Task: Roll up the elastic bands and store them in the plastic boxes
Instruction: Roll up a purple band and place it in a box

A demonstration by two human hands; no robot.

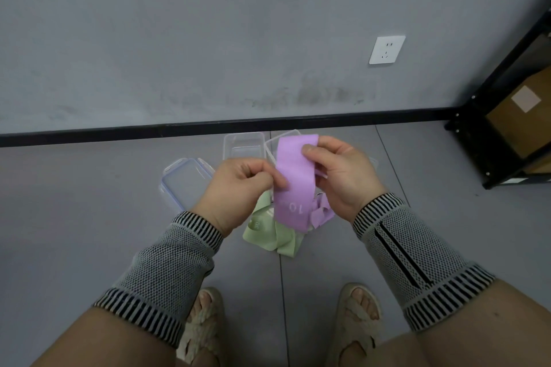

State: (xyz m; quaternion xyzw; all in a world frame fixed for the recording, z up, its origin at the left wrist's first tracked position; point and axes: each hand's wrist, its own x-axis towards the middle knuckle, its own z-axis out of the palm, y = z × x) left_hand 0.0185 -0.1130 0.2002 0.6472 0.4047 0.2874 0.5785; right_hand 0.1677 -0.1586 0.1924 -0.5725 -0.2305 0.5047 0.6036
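Left of the purple band (pixel 293 185), the left hand (pixel 238 188) pinches its edge; the right hand (pixel 340 173) pinches its top. It hangs flat above the clear boxes (pixel 243 144). Rolling hasn't begun; next, curl one end tightly.

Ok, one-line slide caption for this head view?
Both hands, left and right, pinch a purple elastic band above a green band and clear plastic boxes on the floor.

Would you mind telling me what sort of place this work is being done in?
Probably a storeroom or back room: a bare grey wall with a socket, a black metal rack holding a cardboard box, and a plain grey tiled floor.
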